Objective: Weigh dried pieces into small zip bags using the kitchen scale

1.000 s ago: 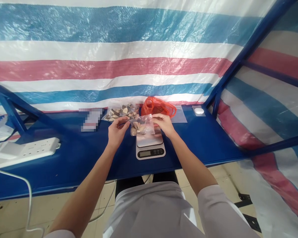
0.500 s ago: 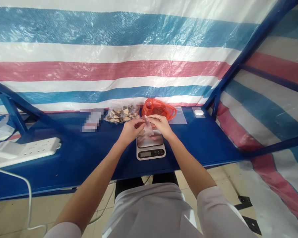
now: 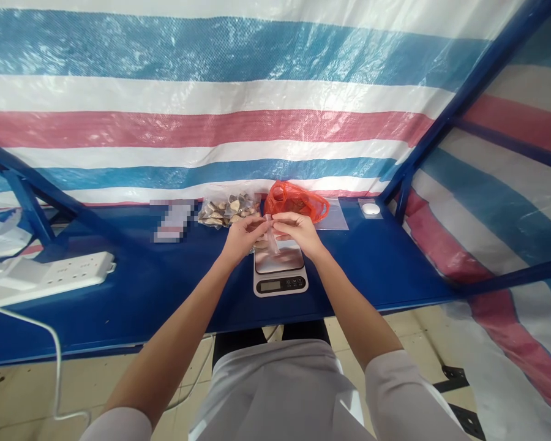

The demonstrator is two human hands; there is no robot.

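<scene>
Both hands pinch the top of a small clear plastic bag (image 3: 272, 240), which hangs narrow between them. My left hand (image 3: 244, 237) grips its left side and my right hand (image 3: 299, 231) its right, thumbs and forefingers close together. Beneath the bag stands a digital kitchen scale (image 3: 280, 267) with a metal plate and a small display. Something pale and brownish shows by the plate's left edge under my left hand; I cannot make out what. Behind the hands lie a clear bag of brown-and-cream dried slices (image 3: 227, 210) and an open red plastic bag (image 3: 296, 201) with brownish contents.
A white power strip (image 3: 64, 275) with a plug and cable lies at the left. A blurred flat item (image 3: 172, 220) rests at the back. Flat clear bags (image 3: 334, 215) lie beside the red bag, and a white oval object (image 3: 371, 209) sits farther right. Blue frame bars (image 3: 406, 168) and striped sheeting surround the blue table.
The small bag, spread wider before, is now gathered narrower between my fingers. My hands stay above the scale, and the view has shifted slightly.
</scene>
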